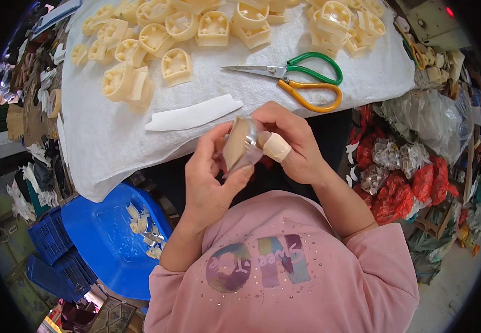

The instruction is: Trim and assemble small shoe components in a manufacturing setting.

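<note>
Close to my body, below the table's front edge, my left hand (213, 175) grips a small block that looks like a shoe heel (236, 145), with a flat tan face and a shiny, partly clear covering. My right hand (293, 144) is closed at the block's right edge, its fingertips pinching the covering; a cream wrap (276, 147) sits around one of its digits. Ahead of both hands lies a curved white strip (193, 112). Scissors (285, 72) with one green and one orange handle rest beyond my right hand, blades slightly apart and pointing left.
Several hollow cream heel-shaped pieces (176, 65) fill the far part of the white-covered table (101, 133). At lower left stands a blue basin (93, 233) with small pieces inside, beside blue crates (54, 236). Red plastic bags (393, 197) lie on the right.
</note>
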Available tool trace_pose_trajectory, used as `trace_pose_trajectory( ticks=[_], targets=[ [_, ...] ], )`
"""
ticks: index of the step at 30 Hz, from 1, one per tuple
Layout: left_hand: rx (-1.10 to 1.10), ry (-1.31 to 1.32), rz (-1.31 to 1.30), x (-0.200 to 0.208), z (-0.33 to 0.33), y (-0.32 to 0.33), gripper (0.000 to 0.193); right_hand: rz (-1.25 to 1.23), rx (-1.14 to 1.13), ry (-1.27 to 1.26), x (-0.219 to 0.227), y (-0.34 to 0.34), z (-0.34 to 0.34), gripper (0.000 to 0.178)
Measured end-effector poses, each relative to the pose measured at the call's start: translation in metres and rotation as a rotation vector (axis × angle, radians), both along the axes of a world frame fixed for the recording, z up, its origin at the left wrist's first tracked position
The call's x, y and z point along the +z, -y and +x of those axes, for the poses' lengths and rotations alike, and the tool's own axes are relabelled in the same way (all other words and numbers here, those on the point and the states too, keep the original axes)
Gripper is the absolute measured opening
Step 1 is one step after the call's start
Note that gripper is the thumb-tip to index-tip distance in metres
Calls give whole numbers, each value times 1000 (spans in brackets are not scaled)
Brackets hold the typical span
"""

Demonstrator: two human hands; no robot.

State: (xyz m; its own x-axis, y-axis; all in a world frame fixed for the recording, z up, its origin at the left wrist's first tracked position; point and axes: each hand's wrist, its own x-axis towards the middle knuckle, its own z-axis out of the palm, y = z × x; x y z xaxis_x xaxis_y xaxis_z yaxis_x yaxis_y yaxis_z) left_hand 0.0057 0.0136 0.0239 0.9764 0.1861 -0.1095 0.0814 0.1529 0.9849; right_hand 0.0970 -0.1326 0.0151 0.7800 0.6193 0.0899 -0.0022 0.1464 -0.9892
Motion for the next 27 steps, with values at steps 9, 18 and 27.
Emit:
trace_pose_trajectory(
  ticks=[9,18,27],
  targets=[
    [-59,132,650,1,0,-16,60,-56,280,-382,-4,3,30,17],
    [104,318,799,3,9,2,55,-195,79,272,-12,-1,16,19],
    [293,347,955,-8,6,21,57,-119,21,-27,-16,1,0,23]
  ],
)
